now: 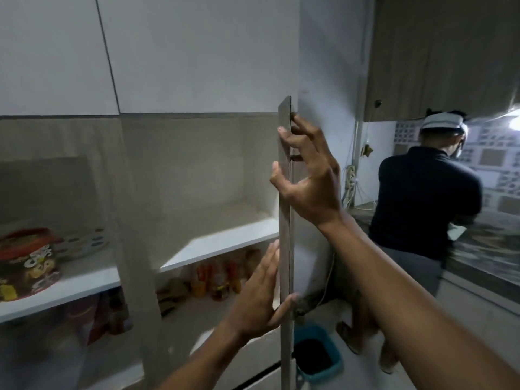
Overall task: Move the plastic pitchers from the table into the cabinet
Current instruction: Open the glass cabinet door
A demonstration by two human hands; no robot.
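Open cabinet (197,170): a printed tub (26,263) stands on the left shelf (84,280); bottles (222,277) occupy the lower compartment. No pitcher is in view. Left hand (260,294), fingers together, lies flat against the edge-on door (284,220), thumb around its edge. Right hand (306,175), fingers spread, grips the door higher up. A second person (422,198) stands far right.

We are in a home kitchen: an open cabinet (197,170) on the left holds a snack bag (28,263) and bottles (219,277) on shelves, while far right a person (422,198) stands at a tiled counter (492,249).
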